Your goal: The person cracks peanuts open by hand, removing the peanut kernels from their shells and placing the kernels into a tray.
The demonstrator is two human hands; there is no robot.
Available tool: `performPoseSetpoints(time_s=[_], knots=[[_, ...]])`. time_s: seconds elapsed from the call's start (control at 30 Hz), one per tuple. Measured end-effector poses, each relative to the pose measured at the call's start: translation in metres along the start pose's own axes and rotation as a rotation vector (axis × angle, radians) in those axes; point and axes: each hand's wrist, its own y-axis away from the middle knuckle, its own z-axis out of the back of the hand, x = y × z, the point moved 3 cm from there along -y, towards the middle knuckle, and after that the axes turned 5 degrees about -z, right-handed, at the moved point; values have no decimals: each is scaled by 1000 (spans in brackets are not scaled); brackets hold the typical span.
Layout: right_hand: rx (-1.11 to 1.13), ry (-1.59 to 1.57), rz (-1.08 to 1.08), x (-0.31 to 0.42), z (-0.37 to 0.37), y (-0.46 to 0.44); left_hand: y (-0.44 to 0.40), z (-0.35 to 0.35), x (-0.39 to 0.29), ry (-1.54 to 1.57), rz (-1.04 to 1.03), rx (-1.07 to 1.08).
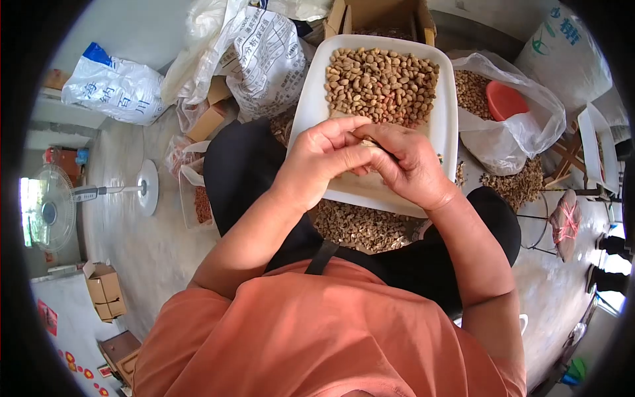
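Note:
My left hand [319, 159] and my right hand [411, 161] meet over a white tray [447, 142]. Both sets of fingers are closed around a small pale peanut shell [368, 143], pinched between the thumbs and fingertips. Part of it is hidden by the fingers. Beyond my hands, the far half of the tray holds a heap of what look like unshelled peanuts [380, 83], with a few reddish kernels among them. Broken shells [360, 226] lie in a pile below the tray's near edge, between my legs.
To the right, a clear plastic bag [542, 112] holds more nuts and a red scoop [506, 100]. A plastic box [200, 205] with reddish kernels stands at left. White printed sacks [268, 63] and a cardboard box [426, 26] are behind. A fan [56, 208] stands far left.

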Motion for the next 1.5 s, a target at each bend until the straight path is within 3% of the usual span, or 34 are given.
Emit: performPoseSetpoints(time_s=[0.07, 0.2, 0.6, 0.7, 0.8, 0.83, 0.93, 1.13, 1.23, 1.33, 1.5], knots=[[44, 9, -17, 1, -2, 1, 1, 6, -1, 204, 79, 13], [83, 53, 2, -5, -7, 3, 2, 12, 8, 273, 107, -27], [47, 6, 1, -10, -4, 3, -6, 4, 5, 144, 175, -105], [80, 21, -44, -9, -5, 3, -8, -3, 5, 5, 84, -198], [156, 81, -92, -14, -12, 8, -15, -11, 17, -420, -104, -137], [182, 113, -101, -16, -14, 9, -18, -13, 19, -529, -207, -204], [111, 100, -88, -15, -14, 7, -23, -10, 23, -612, -183, -284], [108, 102, -105, -16, -15, 5, -29, -7, 27, -639, -362, -379], [135, 153, -105, -19, -13, 6, -26, -5, 22, -498, -123, -278], [18, -71, -70, -12, -9, 1, -20, 3, 12, 15, 135, -274], [111, 43, -116, -16, -3, 0, -17, 14, 3, 64, 232, -32]])
